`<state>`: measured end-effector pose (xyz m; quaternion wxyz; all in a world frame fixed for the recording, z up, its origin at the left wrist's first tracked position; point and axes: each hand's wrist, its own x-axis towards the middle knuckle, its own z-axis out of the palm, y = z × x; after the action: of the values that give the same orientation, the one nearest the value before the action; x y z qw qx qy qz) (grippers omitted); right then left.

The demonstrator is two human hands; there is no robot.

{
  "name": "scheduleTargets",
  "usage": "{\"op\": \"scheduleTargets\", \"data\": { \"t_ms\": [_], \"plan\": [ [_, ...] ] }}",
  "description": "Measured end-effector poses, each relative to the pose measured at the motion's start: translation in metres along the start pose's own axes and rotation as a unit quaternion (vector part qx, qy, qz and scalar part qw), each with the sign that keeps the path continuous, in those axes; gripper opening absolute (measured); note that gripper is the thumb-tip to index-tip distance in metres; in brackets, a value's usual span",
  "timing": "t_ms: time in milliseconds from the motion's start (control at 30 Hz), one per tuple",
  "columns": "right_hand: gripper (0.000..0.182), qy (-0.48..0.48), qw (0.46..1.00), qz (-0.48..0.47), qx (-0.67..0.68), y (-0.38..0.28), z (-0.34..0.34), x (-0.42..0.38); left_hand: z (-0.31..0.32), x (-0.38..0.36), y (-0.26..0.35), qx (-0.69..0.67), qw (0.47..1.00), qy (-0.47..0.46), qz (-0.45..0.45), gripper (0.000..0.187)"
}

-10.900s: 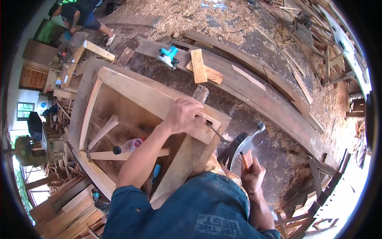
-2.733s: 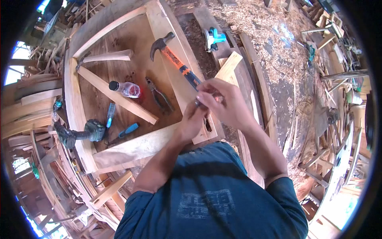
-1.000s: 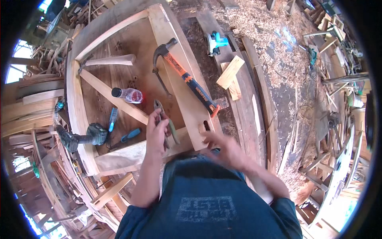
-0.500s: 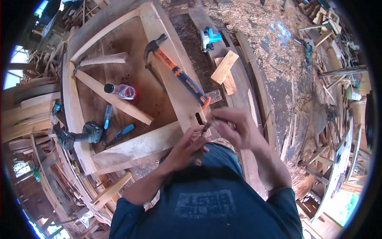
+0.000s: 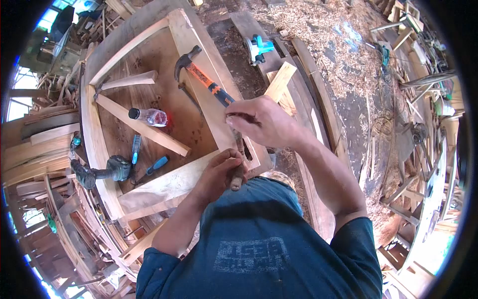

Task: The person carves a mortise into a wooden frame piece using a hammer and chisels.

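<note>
Gripping a dark tool handle [image 5: 237, 180], probably pliers, left hand [image 5: 219, 172] is clenched at the near corner of the wooden frame [image 5: 196, 47]. Right hand [image 5: 259, 122] is curled shut just above, over the slot; contents unclear. Orange-black hammer [image 5: 201, 79] lies on the frame beyond; shirt print unreadable.

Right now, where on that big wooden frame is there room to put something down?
Bare board shows between the bottle and the hammer, and on the panel above the short wooden block. It is crowded by the drill and near both hands, left hand, right hand.
</note>
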<state>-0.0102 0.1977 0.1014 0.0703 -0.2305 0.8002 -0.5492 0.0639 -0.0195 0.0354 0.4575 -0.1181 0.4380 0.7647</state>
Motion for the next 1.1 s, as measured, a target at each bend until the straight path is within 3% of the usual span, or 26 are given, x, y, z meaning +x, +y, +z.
{"op": "scheduleTargets", "data": {
  "t_ms": [133,233,333,433,533,633,733,933,1033,1100],
  "plan": [
    [0.017,0.007,1.000,-0.022,-0.014,0.004,-0.006,-0.001,0.020,-0.002,0.006,-0.018,1.000,0.004,-0.006,0.021],
    [0.017,0.015,0.999,-0.037,-0.009,0.010,-0.006,0.001,0.022,-0.002,0.001,0.125,0.988,-0.018,0.093,0.027],
    [0.017,0.005,0.998,-0.062,-0.012,0.008,-0.005,0.002,0.010,-0.002,0.002,0.297,0.939,-0.026,0.172,0.025],
    [0.017,0.003,0.995,-0.098,-0.007,0.011,-0.001,0.009,0.027,-0.008,0.015,0.358,0.920,0.049,0.150,0.019],
    [0.015,-0.030,0.995,-0.093,0.003,0.006,0.002,0.012,0.029,-0.003,0.036,0.495,0.847,0.045,0.190,0.016],
    [0.014,-0.024,0.994,-0.104,-0.002,0.013,0.008,0.013,0.025,0.002,0.043,0.515,0.835,0.025,0.191,0.019],
    [0.014,-0.028,0.996,-0.082,-0.011,0.011,0.002,0.014,0.022,0.005,0.042,0.458,0.870,0.034,0.178,0.023],
    [0.014,-0.033,0.997,-0.068,-0.023,0.023,0.002,0.017,0.013,0.024,0.024,0.447,0.870,0.034,0.205,0.027],
    [0.015,-0.049,0.996,-0.069,-0.030,0.030,0.007,0.018,0.005,0.029,0.016,0.499,0.843,0.044,0.198,0.025],
    [0.015,-0.049,0.995,-0.074,-0.032,0.030,0.008,0.018,0.007,0.030,0.014,0.524,0.813,0.051,0.247,0.024]
  ]
}}
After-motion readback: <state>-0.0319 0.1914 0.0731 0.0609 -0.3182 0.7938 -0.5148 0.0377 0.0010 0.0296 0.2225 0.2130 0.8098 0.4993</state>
